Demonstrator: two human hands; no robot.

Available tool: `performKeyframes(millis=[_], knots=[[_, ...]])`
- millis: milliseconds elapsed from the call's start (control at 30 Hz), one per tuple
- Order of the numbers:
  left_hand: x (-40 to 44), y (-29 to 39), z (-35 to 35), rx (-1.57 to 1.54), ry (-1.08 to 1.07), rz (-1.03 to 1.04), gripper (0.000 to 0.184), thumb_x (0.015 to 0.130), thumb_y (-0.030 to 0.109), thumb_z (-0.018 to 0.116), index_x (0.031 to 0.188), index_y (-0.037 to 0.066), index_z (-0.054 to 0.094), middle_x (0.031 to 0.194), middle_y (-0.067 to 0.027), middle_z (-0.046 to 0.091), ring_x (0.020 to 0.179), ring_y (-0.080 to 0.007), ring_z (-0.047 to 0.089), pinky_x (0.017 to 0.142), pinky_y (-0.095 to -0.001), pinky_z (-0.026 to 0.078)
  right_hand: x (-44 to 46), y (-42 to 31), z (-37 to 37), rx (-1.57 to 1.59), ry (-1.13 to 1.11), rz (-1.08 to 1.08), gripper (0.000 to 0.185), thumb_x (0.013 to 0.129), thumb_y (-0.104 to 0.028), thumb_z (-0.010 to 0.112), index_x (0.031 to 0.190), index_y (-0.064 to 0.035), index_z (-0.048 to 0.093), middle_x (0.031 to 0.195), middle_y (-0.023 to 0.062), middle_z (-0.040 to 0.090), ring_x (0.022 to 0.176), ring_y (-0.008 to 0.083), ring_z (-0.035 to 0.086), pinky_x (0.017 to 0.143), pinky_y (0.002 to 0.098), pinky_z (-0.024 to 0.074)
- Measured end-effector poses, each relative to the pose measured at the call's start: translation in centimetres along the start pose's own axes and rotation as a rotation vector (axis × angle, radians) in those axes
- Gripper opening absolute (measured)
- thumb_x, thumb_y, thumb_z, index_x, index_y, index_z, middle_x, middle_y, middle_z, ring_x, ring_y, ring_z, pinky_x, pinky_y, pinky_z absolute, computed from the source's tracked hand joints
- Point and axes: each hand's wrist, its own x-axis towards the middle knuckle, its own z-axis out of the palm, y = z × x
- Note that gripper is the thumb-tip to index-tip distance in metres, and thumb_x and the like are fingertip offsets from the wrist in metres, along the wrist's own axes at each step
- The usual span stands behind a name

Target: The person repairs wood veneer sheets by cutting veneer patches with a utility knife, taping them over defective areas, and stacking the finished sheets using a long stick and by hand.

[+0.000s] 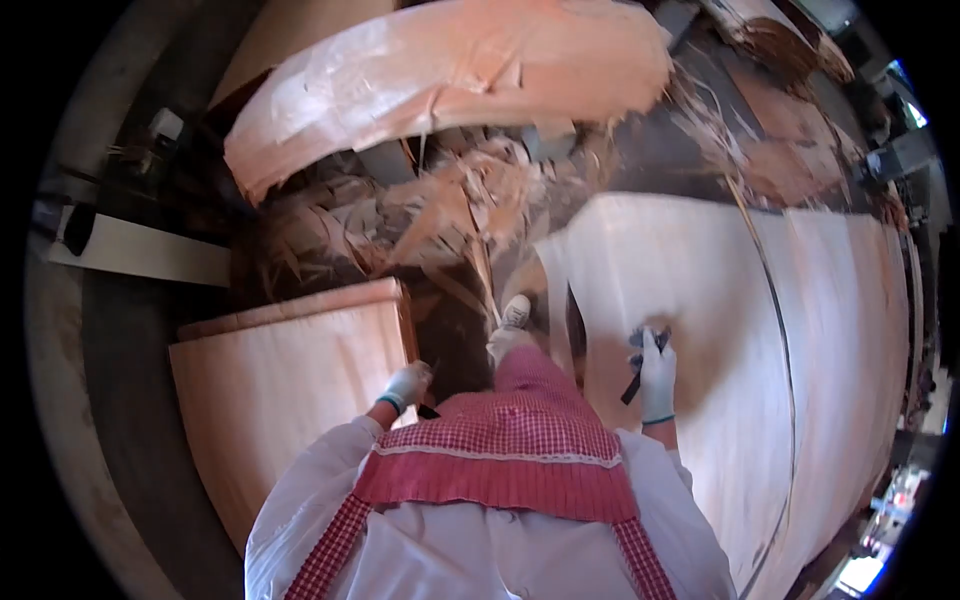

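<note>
Pale, smooth wood-veneer sheet [690, 290] spread at the person's right, beneath a gloved hand with a tool

The person's right arm reaches forward, its hand [657, 385] above or on the veneer; whether they touch cannot be told. This hand wears a white glove with a teal cuff and dark-stained fingertips, and its fingers are curled around a slim dark tool [631, 389] that slants down toward the person's legs. The left arm is bent closer to the body, the left hand [406, 384], in a similar white glove, beside the inner edge of a square-cornered stack of tan veneer [285, 385]. Whether those fingers are closed on anything cannot be told.

The veneer sheet lies to the right of a pale lace-up shoe [515, 312]. Its long axis seems to run away from the person, the far edge pointing toward brown torn scraps [500, 190], the near end passing behind the white sleeve [665, 485].

Its surface is creamy white with faint pinkish bands, crossed lengthwise by a curved dark line, and its far left corner is ragged.
</note>
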Motion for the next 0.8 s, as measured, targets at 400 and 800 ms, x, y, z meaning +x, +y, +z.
performKeyframes(millis=[400,800], knots=[[29.6,-0.7,-28.5,-0.705,0.449,-0.207,0.01,0.077,0.015,0.06,0.084,0.008,0.061,0.084,-0.0122,0.06,0.084,-0.03,0.061,0.074,-0.0426,0.05,21.6,-15.9,18.1,0.025,-0.252,-0.024,0.027,0.097,-0.026,0.054,0.099,-0.001,0.063,0.083,0.0076,0.067,0.053,0.0083,0.054,0.048,0.0223,0.0425],[71.8,-22.1,-51.0,-1.758,0.688,-0.213,0.033,0.091,0.039,0.059,0.078,0.009,0.056,0.061,-0.0081,0.052,0.051,-0.0252,0.049,0.053,-0.0434,0.047,31.1,-19.0,25.9,0.007,0.158,0.166,0.023,0.096,-0.023,0.053,0.097,-0.0016,0.061,0.078,0.0067,0.066,0.057,0.0094,0.056,0.047,0.0231,0.0421]])
